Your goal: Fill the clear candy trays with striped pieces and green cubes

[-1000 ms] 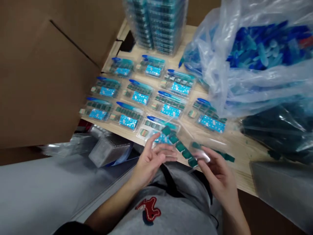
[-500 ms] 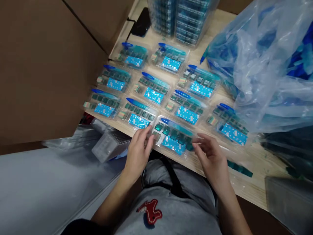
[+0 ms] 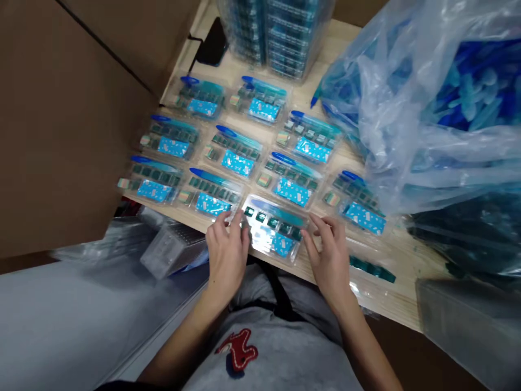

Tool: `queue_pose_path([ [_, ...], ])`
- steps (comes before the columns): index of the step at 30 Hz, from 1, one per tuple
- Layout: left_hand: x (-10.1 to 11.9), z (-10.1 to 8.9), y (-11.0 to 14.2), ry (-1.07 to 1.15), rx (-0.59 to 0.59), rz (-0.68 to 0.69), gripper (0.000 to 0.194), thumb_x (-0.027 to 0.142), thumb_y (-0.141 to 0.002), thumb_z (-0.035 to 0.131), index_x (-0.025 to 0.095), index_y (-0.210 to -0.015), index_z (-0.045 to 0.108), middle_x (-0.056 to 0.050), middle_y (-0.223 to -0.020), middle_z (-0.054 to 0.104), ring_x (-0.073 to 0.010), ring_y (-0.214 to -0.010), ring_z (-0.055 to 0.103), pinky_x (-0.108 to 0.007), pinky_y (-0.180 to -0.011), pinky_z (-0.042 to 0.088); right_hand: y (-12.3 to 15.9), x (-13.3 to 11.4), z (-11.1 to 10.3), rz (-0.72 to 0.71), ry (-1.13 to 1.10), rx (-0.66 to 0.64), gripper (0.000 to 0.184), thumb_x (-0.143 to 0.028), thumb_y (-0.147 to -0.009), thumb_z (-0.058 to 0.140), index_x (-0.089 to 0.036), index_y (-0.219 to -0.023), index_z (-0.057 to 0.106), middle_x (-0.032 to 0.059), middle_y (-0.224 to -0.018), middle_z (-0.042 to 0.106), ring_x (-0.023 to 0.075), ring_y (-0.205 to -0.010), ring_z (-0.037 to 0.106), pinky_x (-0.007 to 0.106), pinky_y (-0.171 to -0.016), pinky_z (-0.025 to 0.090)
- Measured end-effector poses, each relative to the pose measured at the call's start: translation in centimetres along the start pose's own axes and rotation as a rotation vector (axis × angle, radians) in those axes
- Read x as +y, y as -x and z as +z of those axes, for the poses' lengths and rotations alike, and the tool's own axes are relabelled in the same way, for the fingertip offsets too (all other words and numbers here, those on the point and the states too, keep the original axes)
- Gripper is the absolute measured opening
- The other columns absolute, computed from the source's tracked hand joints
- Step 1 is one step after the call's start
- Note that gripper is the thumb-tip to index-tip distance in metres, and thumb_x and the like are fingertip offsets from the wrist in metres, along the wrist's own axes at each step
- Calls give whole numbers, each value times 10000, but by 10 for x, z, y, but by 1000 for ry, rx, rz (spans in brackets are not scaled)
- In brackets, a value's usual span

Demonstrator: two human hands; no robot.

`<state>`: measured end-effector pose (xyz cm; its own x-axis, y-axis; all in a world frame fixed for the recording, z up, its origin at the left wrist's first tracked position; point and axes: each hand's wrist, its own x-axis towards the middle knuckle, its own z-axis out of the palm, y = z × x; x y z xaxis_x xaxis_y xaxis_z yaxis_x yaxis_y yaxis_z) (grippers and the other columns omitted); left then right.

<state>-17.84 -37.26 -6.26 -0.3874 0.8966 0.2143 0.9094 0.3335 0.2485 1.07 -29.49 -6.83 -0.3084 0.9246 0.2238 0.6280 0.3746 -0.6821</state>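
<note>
A clear plastic blister pack [image 3: 264,239] lies at the table's near edge, catching bright glare. Inside are a blue-teal pen [image 3: 279,213], a row of dark green square pieces and a blue patterned packet [image 3: 283,244]. My left hand [image 3: 227,251] has its fingers closed at the pack's left edge. At the opposite edge, my right hand [image 3: 330,252] pinches the corner between thumb and fingers. Right of that hand, a strip of dark green pieces [image 3: 372,269] rests in another clear plastic piece.
Several similar filled packs [image 3: 293,187] lie in rows beyond. Behind them stand tall stacks of packs [image 3: 287,41] and a black phone [image 3: 212,43]. A large plastic bag [image 3: 391,125] of blue pens fills the right. Empty plastic trays [image 3: 173,244] sit below the table's left edge.
My right hand has come in closer against the pack's right edge. The pack's surface now shows stronger glare. The whole view has shifted, so the table appears further left.
</note>
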Motion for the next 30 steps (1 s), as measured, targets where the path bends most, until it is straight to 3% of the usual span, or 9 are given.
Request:
queue_pose_path([
  [3,11,-7,-3,-25,92,83,302,161,-939,542,110,-1232,592,-252,-1278,527,-356,-1126,545,-516,-910,452,16,12,-33,34,47,103,235,-263,-990,539,-225,-1201,634,90,-1066,594,195,-840,637,369,-770,558],
  [5,26,-10,-1,97,85,275,270,124,-946,530,126,-1210,585,-201,-1219,585,-306,-1110,565,-458,-927,454,34,26,-59,102,113,182,225,-235,-985,530,-223,-1176,649,88,-1041,611,205,-875,637,375,-793,551],
  [9,76,4,21,335,-242,914,168,156,-992,474,149,-1066,625,-79,-999,690,-199,-921,616,-329,-839,487,82,53,-93,297,235,245,280,-297,-989,490,-169,-1164,668,138,-1039,624,261,-925,626,450,-823,531],
  [11,102,20,36,294,-378,1048,153,189,-985,506,143,-955,649,-64,-889,692,-199,-832,620,-320,-756,493,102,61,-95,390,233,225,340,-345,-995,462,-142,-1181,661,161,-1045,628,274,-902,627,471,-807,530],
  [13,121,33,46,232,-432,1067,148,163,-959,541,135,-864,650,-65,-812,674,-210,-780,616,-324,-708,490,116,65,-91,463,188,197,385,-382,-1002,440,-134,-1212,647,158,-1018,645,273,-875,631,464,-791,533],
  [16,129,37,47,187,-470,1091,146,111,-941,540,124,-838,643,-84,-817,667,-223,-791,616,-339,-732,493,127,68,-85,542,84,184,415,-418,-1001,434,-146,-1243,631,124,-935,664,255,-830,636,418,-755,541],
  [26,116,14,27,279,-507,1152,203,131,-981,481,145,-830,617,-33,-766,639,-180,-711,579,-293,-667,480,129,76,-94,629,-202,238,351,-470,-905,576,-183,-1029,737,127,-1011,714,264,-928,665,381,-767,554],
  [30,117,-7,20,413,-376,1091,191,117,-997,407,140,-950,591,-70,-869,652,-193,-792,585,-328,-762,508,126,58,-100,657,-231,365,337,-437,-954,524,-203,-1119,702,115,-1090,699,247,-981,657,424,-878,530],
])
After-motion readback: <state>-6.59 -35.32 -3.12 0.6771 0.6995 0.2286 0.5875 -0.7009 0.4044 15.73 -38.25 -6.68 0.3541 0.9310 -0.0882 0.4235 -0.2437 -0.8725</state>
